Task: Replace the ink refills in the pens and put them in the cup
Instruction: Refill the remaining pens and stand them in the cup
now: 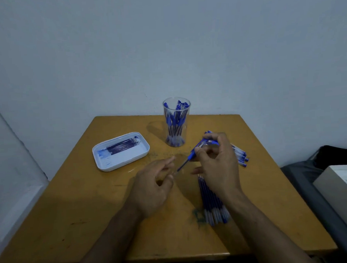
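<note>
Pen (192,153) pinched in right hand (218,165), above desk (92,216) centre, tip toward left hand (151,188). Left fingers loosely curled, apparently empty. Step: refill swap, likely. Next: seat refill, drop pen in cup (176,123) at far edge.

A plain room, likely a home: a worn wooden bench (72,217) against a bare painted wall (164,41).
</note>
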